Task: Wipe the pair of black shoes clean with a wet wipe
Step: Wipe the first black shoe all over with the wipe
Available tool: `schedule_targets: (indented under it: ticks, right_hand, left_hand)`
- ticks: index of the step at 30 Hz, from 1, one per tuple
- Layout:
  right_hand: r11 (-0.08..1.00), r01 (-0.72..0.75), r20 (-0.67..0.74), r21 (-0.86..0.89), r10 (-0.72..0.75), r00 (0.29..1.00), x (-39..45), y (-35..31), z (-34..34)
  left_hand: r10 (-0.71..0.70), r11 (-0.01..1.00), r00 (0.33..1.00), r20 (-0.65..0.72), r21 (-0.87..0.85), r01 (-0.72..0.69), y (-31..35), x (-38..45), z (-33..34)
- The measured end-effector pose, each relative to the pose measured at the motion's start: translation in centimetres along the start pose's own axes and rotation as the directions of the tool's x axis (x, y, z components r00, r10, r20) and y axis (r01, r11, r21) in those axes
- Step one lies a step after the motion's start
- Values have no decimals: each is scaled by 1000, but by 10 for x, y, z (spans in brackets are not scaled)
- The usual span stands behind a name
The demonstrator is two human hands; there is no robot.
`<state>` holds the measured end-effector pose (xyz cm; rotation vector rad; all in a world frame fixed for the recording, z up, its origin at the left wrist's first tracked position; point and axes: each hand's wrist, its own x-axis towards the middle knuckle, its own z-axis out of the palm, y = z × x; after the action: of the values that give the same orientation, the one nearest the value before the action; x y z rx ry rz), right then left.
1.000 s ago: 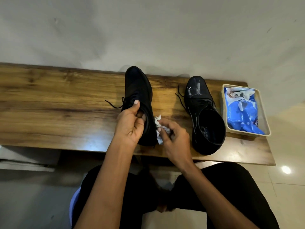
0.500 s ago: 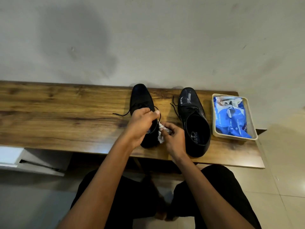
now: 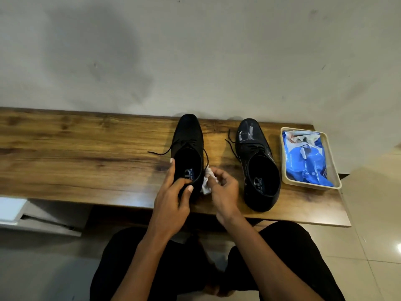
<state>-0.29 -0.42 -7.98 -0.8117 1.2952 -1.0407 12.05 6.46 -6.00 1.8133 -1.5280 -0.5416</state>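
Observation:
Two black lace-up shoes stand upright on a wooden table (image 3: 76, 153), toes toward the wall. My left hand (image 3: 173, 198) grips the heel end of the left shoe (image 3: 188, 137), thumb on the collar and a finger along its left side. Pressed against that shoe's right side near the heel is a crumpled white wet wipe (image 3: 207, 181), pinched in my right hand (image 3: 223, 192). The right shoe (image 3: 256, 161) stands apart, untouched, its toe glossy with wet streaks.
A beige tray (image 3: 334, 168) holding a blue wet-wipe pack (image 3: 308, 159) sits at the table's right end, near the edge. A grey wall rises directly behind the table. My black-trousered legs are below the front edge, over a tiled floor.
The left shoe went from tipped on its side to upright on its sole. My left hand shifted from its top to its heel. The wipe stayed at the shoe's right side.

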Motion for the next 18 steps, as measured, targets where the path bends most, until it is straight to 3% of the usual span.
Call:
schedule_targets:
  ticks: [7, 12, 18]
  right_hand:
    - [995, 27, 61, -97, -21, 998, -15, 3, 2]
    - [999, -32, 69, -31, 34, 997, -27, 6, 0]
    - [994, 100, 47, -43, -98, 994, 5, -21, 14]
  left_hand:
    - [5, 998, 998, -60, -56, -8, -5, -4, -4]
    - [-31, 994, 994, -108, -110, 19, -11, -2, -4]
    - [-17, 992, 991, -134, -125, 0, -6, 2, -3]
